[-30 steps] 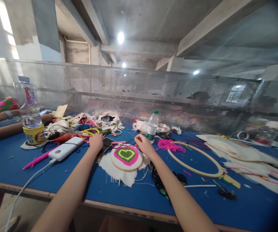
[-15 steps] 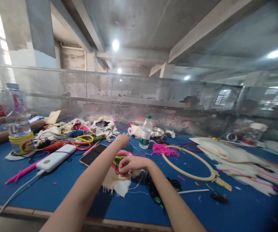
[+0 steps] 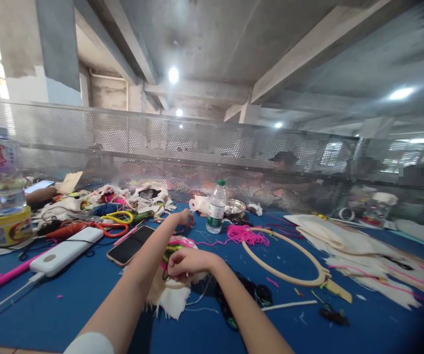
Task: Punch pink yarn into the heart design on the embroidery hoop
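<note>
The stitched cloth (image 3: pixel 173 299) lies on the blue surface (image 3: pixel 75 314) beneath the right hand (image 3: pixel 189 263), whose grip seems to pinch a dark strand (image 3: pixel 165 272). The left hand (image 3: pixel 185 219) is beyond the cloth; I cannot tell its grip. Handling the strand gently, cloth steadied, should best spare the stitches.

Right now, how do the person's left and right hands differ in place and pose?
The left hand is farther out, beside the green-capped bottle; the right hand is nearer, over the embroidered cloth. The right hand's fingers curl inward by a dark strand; the left hand's are too blurred to show any grip. Both hands are bare.
</note>
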Tool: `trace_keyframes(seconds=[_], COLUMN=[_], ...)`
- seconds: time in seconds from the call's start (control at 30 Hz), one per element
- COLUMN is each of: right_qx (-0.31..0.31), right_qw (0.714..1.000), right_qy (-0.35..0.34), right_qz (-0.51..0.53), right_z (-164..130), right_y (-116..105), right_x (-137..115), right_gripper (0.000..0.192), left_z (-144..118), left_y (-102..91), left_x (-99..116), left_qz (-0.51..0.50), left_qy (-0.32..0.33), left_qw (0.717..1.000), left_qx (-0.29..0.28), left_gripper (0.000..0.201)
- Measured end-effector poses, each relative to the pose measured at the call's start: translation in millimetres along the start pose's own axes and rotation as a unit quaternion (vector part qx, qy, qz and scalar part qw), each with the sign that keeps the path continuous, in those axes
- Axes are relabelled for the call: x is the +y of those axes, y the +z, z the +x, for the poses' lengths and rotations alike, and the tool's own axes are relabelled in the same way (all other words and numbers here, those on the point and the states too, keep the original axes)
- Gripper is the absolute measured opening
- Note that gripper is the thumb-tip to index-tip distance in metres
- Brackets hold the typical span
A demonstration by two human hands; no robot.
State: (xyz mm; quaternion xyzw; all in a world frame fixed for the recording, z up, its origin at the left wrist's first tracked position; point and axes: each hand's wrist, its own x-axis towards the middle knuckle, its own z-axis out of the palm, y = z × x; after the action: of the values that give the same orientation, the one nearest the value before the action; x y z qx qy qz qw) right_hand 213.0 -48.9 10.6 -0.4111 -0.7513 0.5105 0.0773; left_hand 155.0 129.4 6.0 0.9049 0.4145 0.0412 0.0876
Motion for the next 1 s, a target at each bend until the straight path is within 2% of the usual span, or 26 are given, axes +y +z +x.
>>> trace_keyframes(seconds=[0.07,0.23,0.37,0.6,0.87,1.0], right_qx=[0.005,0.015,0.011,0.016,0.013,0.008], right_qw=[1.000,0.999,1.000,1.000,1.000,1.000], right_qy=[0.005,0.028,0.008,0.013,0.004,0.002], right_qz=[-0.010,-0.022,-0.001,0.000,0.009,0.017], right_z=[1,2,0,-2,0,2], right_y=[1,2,2,4,4,2], right_x=[-1,-2,-1,-3,0,2], right_gripper=[0.007,0.008,0.007,0.007,0.009,0.007], left_z=[4,10,6,-18,-20,-23], left_y=[4.0,14.9,20.8,32.3,28.2,26.3], left_x=[0,-3,-9,-1,0,8], left_qz=[-0.010,-0.027,-0.027,-0.005,0.011,0.045], left_qy=[0.011,0.021,0.004,-0.030,-0.033,-0.020], left_qw=[1.000,0.999,1.000,0.996,0.996,0.996], left_qx=[0.000,-0.004,0.007,0.083,0.082,0.074], left_gripper=[0.034,0.016,0.016,0.024,0.019,0.018])
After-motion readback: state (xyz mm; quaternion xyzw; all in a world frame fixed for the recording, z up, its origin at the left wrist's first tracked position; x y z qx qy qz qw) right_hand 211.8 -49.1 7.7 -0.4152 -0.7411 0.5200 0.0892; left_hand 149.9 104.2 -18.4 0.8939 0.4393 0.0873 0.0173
